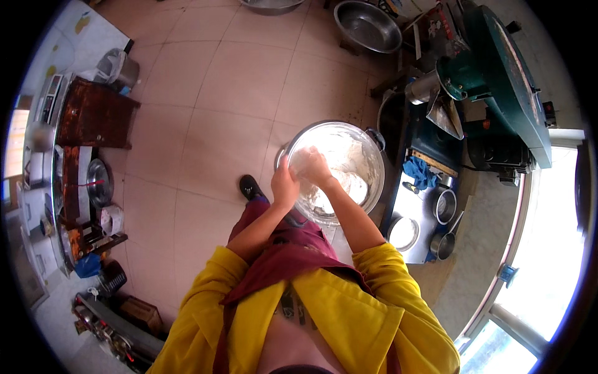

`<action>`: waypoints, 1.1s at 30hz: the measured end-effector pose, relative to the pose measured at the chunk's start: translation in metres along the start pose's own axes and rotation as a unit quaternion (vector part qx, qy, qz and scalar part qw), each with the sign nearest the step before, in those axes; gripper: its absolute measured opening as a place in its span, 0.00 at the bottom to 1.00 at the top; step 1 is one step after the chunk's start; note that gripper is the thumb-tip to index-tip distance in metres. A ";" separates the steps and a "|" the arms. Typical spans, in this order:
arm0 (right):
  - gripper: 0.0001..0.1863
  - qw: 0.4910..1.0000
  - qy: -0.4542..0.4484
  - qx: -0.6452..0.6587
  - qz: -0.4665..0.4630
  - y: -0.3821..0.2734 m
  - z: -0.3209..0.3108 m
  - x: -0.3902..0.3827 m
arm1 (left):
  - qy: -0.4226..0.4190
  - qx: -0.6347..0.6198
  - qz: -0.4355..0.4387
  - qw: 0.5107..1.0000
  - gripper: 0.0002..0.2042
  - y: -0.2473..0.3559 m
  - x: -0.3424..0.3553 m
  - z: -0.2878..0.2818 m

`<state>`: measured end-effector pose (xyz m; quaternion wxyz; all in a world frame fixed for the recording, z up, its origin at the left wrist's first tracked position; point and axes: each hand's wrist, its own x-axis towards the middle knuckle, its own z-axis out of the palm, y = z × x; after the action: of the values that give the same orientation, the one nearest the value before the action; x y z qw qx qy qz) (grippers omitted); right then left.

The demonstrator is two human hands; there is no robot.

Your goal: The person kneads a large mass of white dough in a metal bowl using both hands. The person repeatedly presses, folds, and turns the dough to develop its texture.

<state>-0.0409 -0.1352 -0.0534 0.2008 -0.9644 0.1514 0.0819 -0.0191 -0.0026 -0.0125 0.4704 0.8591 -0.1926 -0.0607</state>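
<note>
A large round metal pot point(374, 198) with dark side handles stands in front of me. White, floury dough point(350, 187) lies in it, and white smears coat its inner wall. My left hand point(284, 186) is closed on the pot's left rim, its thumb pointing up along the edge. Inside the pot, near that same rim, my right hand point(316, 168) is bent with its fingers together at pale dough. The fingertips of the right hand are partly hidden by the hand itself and the white dough.
On the right, a green machine point(498, 81) with a metal chute stands beside a worktop with a blue cloth point(420, 172), a saucepan point(443, 245) and a white-filled bowl point(403, 234). A wide metal basin point(368, 26) is at the back. Wooden cabinets point(98, 112) line the left.
</note>
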 end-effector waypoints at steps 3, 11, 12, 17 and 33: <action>0.31 0.989 -0.007 0.143 0.019 0.027 0.014 0.012 | -0.031 0.023 -0.017 0.999 0.19 -0.006 -0.002 0.001; 0.17 0.977 0.050 0.170 0.122 0.059 -0.073 -0.014 | -0.025 0.034 -0.062 0.997 0.17 -0.004 -0.004 -0.001; 0.19 0.976 0.070 0.166 0.123 0.060 -0.078 -0.022 | -0.026 0.037 -0.069 0.997 0.17 -0.001 -0.003 0.000; 0.21 0.970 0.141 0.165 0.110 0.079 -0.084 -0.041 | -0.011 0.040 -0.069 0.997 0.18 0.003 -0.003 0.005; 0.19 0.975 0.163 -0.043 -0.146 0.026 0.034 -0.068 | -0.056 -0.018 -0.150 0.987 0.18 0.011 -0.012 -0.007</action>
<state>-0.1168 -0.1259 -0.0788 0.1414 -0.9842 0.0363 -0.1005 -0.0309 0.0023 -0.0009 0.4598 0.8648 -0.0862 -0.1822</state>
